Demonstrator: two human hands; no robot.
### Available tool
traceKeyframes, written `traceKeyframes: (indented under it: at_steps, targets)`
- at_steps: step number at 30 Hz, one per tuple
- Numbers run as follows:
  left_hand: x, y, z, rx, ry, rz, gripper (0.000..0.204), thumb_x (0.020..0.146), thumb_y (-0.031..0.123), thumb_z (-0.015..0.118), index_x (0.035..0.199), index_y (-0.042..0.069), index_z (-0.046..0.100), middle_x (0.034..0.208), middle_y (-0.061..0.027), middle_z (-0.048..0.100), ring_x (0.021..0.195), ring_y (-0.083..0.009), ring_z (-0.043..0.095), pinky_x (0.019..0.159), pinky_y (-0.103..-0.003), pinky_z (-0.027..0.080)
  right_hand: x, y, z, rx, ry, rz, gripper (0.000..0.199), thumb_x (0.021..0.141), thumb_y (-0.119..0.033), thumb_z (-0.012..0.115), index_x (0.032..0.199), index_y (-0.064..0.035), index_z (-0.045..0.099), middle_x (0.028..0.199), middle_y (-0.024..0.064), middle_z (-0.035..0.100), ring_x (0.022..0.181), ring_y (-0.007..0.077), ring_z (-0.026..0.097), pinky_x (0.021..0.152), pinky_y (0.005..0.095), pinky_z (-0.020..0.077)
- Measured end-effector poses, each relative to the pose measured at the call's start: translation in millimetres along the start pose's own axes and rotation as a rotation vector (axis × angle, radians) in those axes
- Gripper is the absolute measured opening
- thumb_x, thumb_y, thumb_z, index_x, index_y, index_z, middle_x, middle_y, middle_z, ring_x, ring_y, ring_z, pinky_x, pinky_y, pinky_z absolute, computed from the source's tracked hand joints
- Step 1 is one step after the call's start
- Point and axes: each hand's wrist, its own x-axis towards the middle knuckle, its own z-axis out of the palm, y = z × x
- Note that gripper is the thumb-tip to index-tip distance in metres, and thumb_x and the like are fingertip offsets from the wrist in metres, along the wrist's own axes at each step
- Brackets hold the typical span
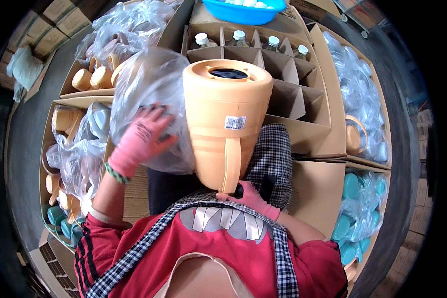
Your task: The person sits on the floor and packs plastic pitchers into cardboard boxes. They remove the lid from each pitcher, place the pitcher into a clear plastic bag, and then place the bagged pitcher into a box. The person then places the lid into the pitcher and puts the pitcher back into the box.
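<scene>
Person's got a big orange plastic jug shell [227, 119] held upright over their lap. Right hand [251, 196] is closed under its base. Left hand [140, 140], fingers spread wide, presses flat on the clear plastic bag [149, 94] right beside it, in front of the divided cardboard box [303, 107].

Around me a grey floor [25, 144] shows between open cardboard boxes [328, 124]. One box ahead has cardboard dividers [293, 94]; a blue basin [243, 12] sits beyond it. Stacked cartons [54, 25], I think, line the far left.
</scene>
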Motion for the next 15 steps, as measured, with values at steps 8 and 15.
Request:
traceKeyframes:
  at_steps: [8, 15]
  targets:
    - [-49.5, -71.4, -1.5, -0.731, 0.336, -0.655, 0.033, 0.082, 0.015, 0.055, 0.109, -0.002, 0.051, 0.101, -0.0074, 0.056, 0.092, -0.0133, 0.052, 0.082, -0.023, 0.039, 9.1, -2.1, -21.2, 0.044, -0.232, 0.159, 0.051, 0.074, -0.044, 0.058, 0.104, -0.0025, 0.052, 0.093, 0.0215, 0.057, 0.089, 0.0322, 0.055, 0.079, 0.0376, 0.0427]
    - [98.0, -49.9, 20.7, -1.712, 0.454, -0.368, 0.044, 0.086, 0.039, 0.045, 0.102, -0.001, 0.053, 0.092, -0.0069, 0.058, 0.080, -0.0121, 0.053, 0.074, -0.024, 0.042, 60.6, -52.3, -68.6, 0.260, 0.472, -0.362, 0.035, 0.080, -0.024, 0.057, 0.105, -0.0015, 0.047, 0.096, 0.0129, 0.055, 0.092, 0.0223, 0.053, 0.080, 0.0325, 0.0415]
